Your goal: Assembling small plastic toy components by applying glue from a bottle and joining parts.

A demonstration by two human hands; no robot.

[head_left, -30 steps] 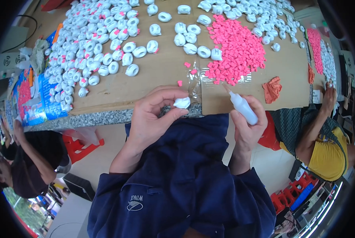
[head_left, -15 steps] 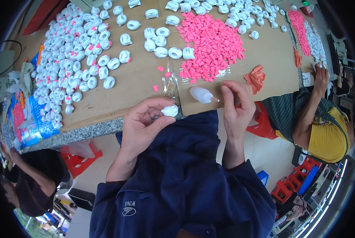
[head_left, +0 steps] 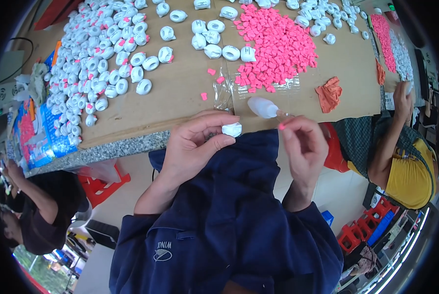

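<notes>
Left hand [head_left: 192,144]: thumb and forefinger clamped on a white piece [head_left: 232,129]. Right hand [head_left: 307,149], I note, pinches a pink piece [head_left: 282,126] near a white bottle [head_left: 263,107].

A speckled grey granite-edged desk [head_left: 126,146] covered in brown cardboard [head_left: 173,95] stands over a pale tiled floor [head_left: 338,198]. A red plastic stool [head_left: 100,192] sits at left; clustered red plastic stools [head_left: 347,238] stand lower right, near a long white light strip [head_left: 410,254]. Green foliage [head_left: 43,267] shows lower left.

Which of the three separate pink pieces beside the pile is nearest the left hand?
The lowest pink piece of the three; the other two lie nearer the pile.
</notes>
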